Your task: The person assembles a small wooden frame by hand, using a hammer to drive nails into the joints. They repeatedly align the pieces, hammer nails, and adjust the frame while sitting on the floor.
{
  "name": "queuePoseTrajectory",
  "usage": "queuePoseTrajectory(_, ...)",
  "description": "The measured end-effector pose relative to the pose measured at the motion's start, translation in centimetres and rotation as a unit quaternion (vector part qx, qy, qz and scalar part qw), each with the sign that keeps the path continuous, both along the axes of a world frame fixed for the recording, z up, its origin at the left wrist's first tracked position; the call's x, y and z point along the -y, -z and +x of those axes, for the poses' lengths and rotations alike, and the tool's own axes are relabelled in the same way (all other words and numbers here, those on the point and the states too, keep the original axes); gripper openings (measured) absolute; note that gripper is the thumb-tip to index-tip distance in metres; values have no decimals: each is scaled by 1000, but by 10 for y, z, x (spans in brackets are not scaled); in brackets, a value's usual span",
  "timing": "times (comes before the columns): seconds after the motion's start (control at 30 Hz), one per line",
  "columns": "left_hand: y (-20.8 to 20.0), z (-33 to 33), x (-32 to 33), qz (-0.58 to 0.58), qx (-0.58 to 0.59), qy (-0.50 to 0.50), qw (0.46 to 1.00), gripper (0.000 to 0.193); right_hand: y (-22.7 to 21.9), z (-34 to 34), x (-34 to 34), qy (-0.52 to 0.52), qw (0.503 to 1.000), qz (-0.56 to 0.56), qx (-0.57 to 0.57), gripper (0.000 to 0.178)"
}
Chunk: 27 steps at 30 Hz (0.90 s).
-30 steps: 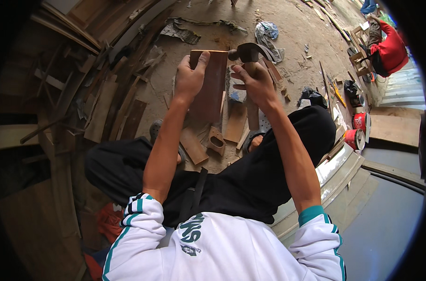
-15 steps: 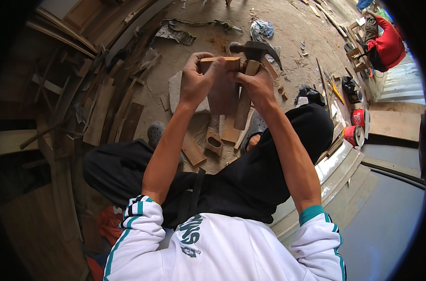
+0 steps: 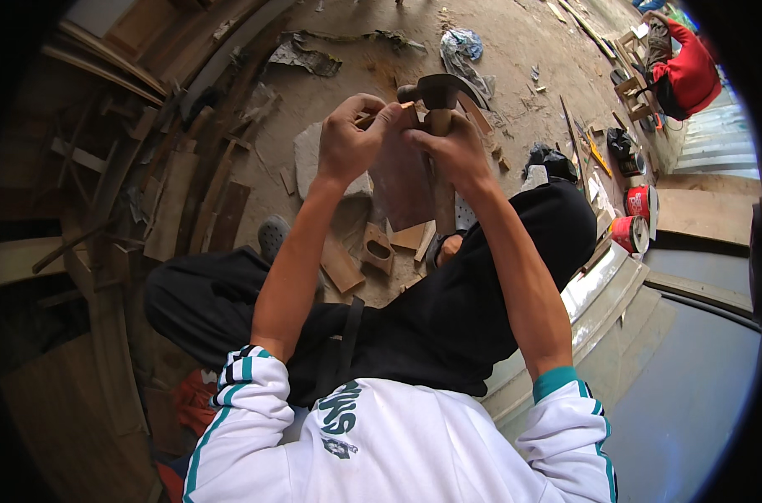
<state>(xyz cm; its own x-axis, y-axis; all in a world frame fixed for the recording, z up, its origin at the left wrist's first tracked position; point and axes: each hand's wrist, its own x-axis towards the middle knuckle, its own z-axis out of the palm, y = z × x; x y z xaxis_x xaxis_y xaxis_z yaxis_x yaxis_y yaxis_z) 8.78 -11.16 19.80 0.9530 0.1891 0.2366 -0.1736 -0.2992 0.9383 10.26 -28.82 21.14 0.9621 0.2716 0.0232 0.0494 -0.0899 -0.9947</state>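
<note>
The left hand point(image 3: 347, 138) pinches the top of a brown wood piece point(image 3: 402, 180) held up over the dirt floor point(image 3: 515, 50), while the right hand point(image 3: 458, 151) grips what looks like a hammer point(image 3: 438, 88), so careful aim comes next.

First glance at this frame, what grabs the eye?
The two raised hands in the upper middle: the left hand pinches the top edge of a flat brown wooden board, while the right hand grips a hammer whose dark head shows above the fingers. Below them, wood offcuts lie on the dirt floor. At far upper right sits a person in a red top.
</note>
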Motion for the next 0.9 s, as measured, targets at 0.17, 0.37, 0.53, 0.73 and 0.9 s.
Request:
queuePoseTrajectory(0.17,25,10,-17,10,-105,7,994,35,32,15,8,36,994,-50,-87,27)
queuePoseTrajectory(0.37,65,16,-64,119,-129,-97,980,48,76,28,38,22,938,-328,-113,42)
queuePoseTrajectory(0.53,73,14,-84,135,-134,-144,971,41,144,23,91,-62,838,-542,-31,30)
queuePoseTrajectory(0.73,105,13,-80,258,-171,-60,949,32,146,-17,116,-223,708,-656,-132,28)
queuePoseTrajectory(0.9,144,22,-71,258,-171,-60,949,34,153,-49,118,-242,707,-661,-59,26)
